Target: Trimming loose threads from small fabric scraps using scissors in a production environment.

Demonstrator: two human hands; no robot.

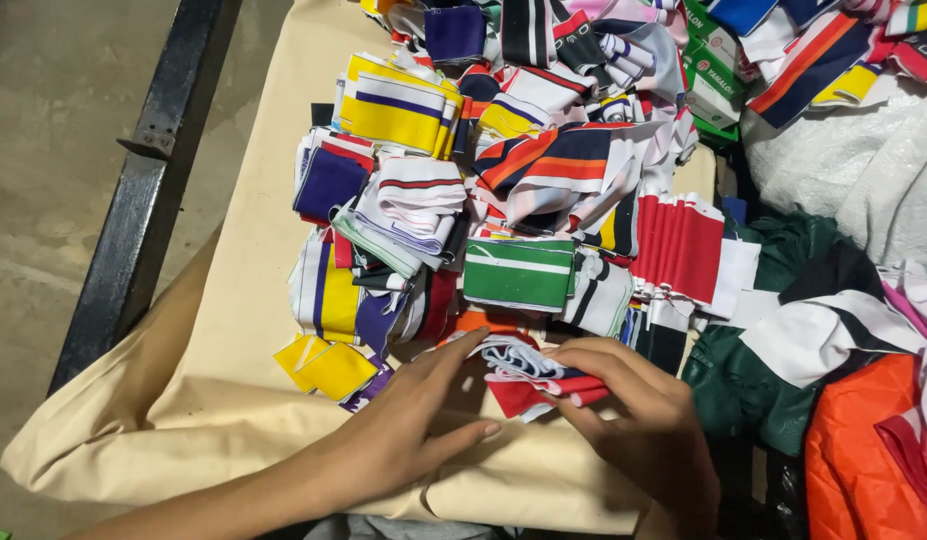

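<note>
A beige cloth (234, 400) covers a table standing on a grey concrete floor (44, 130), with a dark metal bar (144, 170) running along the cloth's far left edge. Near the front edge of that cloth lies a small stack of red, white and navy striped fabric pieces (529, 375), and both hands are on it. The right hand (639, 415) curls over the stack's right end, fingers closed on the folded red edges, seemingly to keep the layers squared together. The left hand (404, 425) lies open and flat on the cloth just left of the stack, fingertips touching its near corner, thumb spread along the cloth, as if steadying or smoothing the pile.

Just behind the stack sits a green bundle with white stripes (519, 272), folded neatly so its edges line up. Left of the stack, loose yellow pieces (324, 365) lie beside purple-and-yellow striped bundles (339, 295). Behind and right of the stack, a row of red pieces (679, 250) stands on edge, packed like cards. Farther back, a yellow-and-white bundle (399, 105) tops a heap of mixed striped trims. Right of the stack, off the cloth, dark green fabric (754, 385) and orange fabric (864, 450) lie bunched.
</note>
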